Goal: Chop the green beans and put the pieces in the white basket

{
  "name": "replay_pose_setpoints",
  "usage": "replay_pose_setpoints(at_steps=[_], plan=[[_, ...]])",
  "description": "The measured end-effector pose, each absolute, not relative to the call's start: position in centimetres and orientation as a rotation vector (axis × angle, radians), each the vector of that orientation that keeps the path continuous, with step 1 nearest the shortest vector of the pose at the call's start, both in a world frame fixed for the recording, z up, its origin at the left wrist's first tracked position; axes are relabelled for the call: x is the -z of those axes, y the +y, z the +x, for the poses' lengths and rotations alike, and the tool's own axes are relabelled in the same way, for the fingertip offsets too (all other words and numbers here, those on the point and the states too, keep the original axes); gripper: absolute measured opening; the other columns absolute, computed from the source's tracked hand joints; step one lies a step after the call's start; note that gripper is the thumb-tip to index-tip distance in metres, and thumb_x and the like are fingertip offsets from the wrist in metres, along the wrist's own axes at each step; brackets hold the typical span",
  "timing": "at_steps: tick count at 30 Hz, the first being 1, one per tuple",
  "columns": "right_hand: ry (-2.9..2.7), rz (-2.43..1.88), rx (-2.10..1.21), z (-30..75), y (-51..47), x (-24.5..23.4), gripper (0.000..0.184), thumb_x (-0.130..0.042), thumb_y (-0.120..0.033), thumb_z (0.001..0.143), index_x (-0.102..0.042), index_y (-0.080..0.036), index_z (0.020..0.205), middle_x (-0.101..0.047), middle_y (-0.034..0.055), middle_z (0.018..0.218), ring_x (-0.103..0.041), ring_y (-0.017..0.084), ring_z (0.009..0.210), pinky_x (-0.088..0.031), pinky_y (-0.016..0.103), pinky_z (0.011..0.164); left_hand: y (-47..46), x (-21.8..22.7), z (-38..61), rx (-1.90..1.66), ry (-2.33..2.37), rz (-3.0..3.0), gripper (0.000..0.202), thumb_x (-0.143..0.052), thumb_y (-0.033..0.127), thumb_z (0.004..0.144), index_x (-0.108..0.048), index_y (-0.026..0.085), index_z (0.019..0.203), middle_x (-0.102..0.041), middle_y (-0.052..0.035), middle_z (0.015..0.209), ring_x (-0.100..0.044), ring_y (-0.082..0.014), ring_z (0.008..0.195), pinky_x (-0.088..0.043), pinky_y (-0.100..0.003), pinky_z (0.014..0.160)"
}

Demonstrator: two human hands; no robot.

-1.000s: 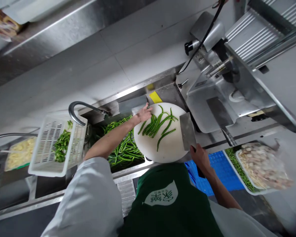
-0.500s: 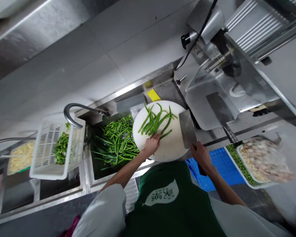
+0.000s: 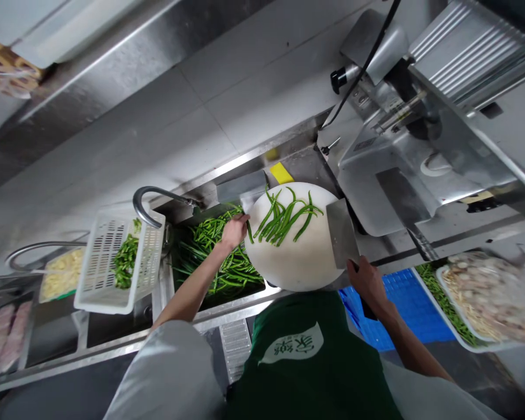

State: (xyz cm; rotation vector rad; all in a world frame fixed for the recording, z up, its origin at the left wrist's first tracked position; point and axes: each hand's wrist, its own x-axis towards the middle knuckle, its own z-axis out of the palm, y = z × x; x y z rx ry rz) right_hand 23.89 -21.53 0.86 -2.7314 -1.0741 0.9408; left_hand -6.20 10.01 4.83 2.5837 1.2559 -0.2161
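My right hand [image 3: 368,284] grips the handle of a cleaver [image 3: 342,233], whose wide blade lies over the right side of a round white cutting board [image 3: 301,271]. My left hand [image 3: 235,231] is closed at the board's left edge, with one long green chili pepper [image 3: 249,232] at its fingertips. Beyond it, a loose bunch of long green chili peppers [image 3: 283,219] lies on the back half of the board. Under my left hand and forearm, a sink basin holds a heap of the same peppers [image 3: 240,271].
Left of the basin stands a white basket [image 3: 107,300] with cut green pieces, near a curved faucet [image 3: 144,195]. A metal slicing machine [image 3: 385,192] takes up the right, with another cleaver [image 3: 398,195] on it. Food trays [image 3: 446,312] and a blue crate [image 3: 396,306] sit lower right.
My left hand has moved left from the peppers' near ends to the board's left edge, over the basin. The bunch stays on the board. My right hand still holds the cleaver.
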Motion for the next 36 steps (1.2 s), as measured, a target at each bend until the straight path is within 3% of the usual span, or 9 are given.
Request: replay_pose_setpoints(at_steps=[3,5,8,11,20,25,28,32,36], plan=[[-1.106,-2.709,-0.94,23.9,-21.5,-0.9,0.037,-0.043,-0.04,0.105,-0.065,-0.011,0.108,-0.069,0.0129,0.083,-0.065,0.022,0.075,-0.027,0.03,0.06,12.5,-2.7,-3.4,0.191,1.263,2.422,0.045,-0.041,0.012,0.095,-0.068,0.014,0.131,-0.063,-0.0136,0.125,-0.063,-0.0238,0.114,-0.048,-0.035,0.107],[-1.111,-2.703,-0.933,23.7,-21.5,-0.9,0.037,-0.042,-0.04,0.105,-0.065,-0.011,0.108,-0.069,0.0127,0.083,-0.065,0.022,0.075,-0.027,0.03,0.06,11.1,-0.9,-0.3,0.2,1.324,2.357,0.047,-0.041,0.026,0.1,-0.062,0.012,0.14,-0.061,-0.0173,0.13,-0.06,-0.0286,0.12,-0.048,-0.042,0.108],[-1.087,-2.738,-0.937,23.5,-21.3,-1.1,0.038,-0.041,-0.039,0.105,-0.065,-0.011,0.11,-0.069,0.0132,0.083,-0.065,0.022,0.075,-0.027,0.03,0.061,5.5,1.3,4.8,0.178,1.511,2.379,0.077,-0.039,0.058,0.1,-0.037,0.009,0.159,-0.049,-0.0267,0.147,-0.048,-0.0428,0.132,-0.044,-0.06,0.105],[-1.1,-2.746,-0.965,23.8,-21.3,-1.7,0.037,-0.04,-0.04,0.105,-0.064,-0.012,0.11,-0.07,0.0132,0.085,-0.065,0.023,0.076,-0.027,0.03,0.061,-0.3,2.3,7.9,0.132,1.558,2.526,0.097,-0.039,0.071,0.096,-0.022,0.005,0.164,-0.041,-0.0301,0.155,-0.04,-0.0476,0.138,-0.034,-0.066,0.11],[-1.286,-2.768,-0.854,26.6,-21.3,-3.6,0.03,-0.039,-0.035,0.106,-0.061,-0.014,0.11,-0.073,0.0145,0.089,-0.068,0.025,0.08,-0.026,0.032,0.063,-2.0,0.9,0.6,0.246,1.129,2.677,0.092,-0.049,0.069,0.094,-0.025,0.016,0.165,-0.046,-0.021,0.154,-0.041,-0.04,0.141,-0.029,-0.061,0.117],[-1.41,-2.765,-0.809,26.9,-20.8,-3.3,0.029,-0.041,-0.034,0.106,-0.06,-0.014,0.111,-0.074,0.015,0.09,-0.069,0.027,0.082,-0.03,0.032,0.066,3.1,1.0,-1.4,0.045,1.018,2.344,0.048,-0.036,0.031,0.105,-0.057,0.025,0.148,-0.067,-0.0096,0.133,-0.061,-0.0253,0.122,-0.047,-0.043,0.107],[-1.439,-2.773,-0.792,27.2,-20.8,-3.0,0.031,-0.04,-0.035,0.107,-0.061,-0.013,0.111,-0.074,0.0151,0.09,-0.069,0.027,0.083,-0.03,0.032,0.066,5.7,1.3,-1.4,-0.021,1.049,2.265,0.058,-0.047,0.021,0.098,-0.046,0.025,0.156,-0.067,-0.0085,0.132,-0.066,-0.0234,0.116,-0.05,-0.037,0.105],[-1.443,-2.779,-0.796,27.5,-20.9,-2.7,0.031,-0.041,-0.036,0.106,-0.06,-0.012,0.111,-0.073,0.0148,0.09,-0.069,0.027,0.083,-0.029,0.031,0.065,5.9,1.7,-1.5,-0.059,1.124,2.213,0.089,-0.067,0.025,0.089,-0.023,0.021,0.165,-0.063,-0.0114,0.14,-0.064,-0.0265,0.121,-0.051,-0.038,0.106],[-1.393,-2.778,-0.807,27.5,-20.9,-2.5,0.032,-0.04,-0.036,0.106,-0.061,-0.012,0.111,-0.072,0.0142,0.088,-0.068,0.026,0.081,-0.028,0.031,0.064,4.6,1.8,-1.9,0.085,1.142,2.317,0.056,-0.063,0.021,0.09,-0.056,0.015,0.145,-0.068,-0.0145,0.124,-0.066,-0.0283,0.113,-0.051,-0.04,0.105]])
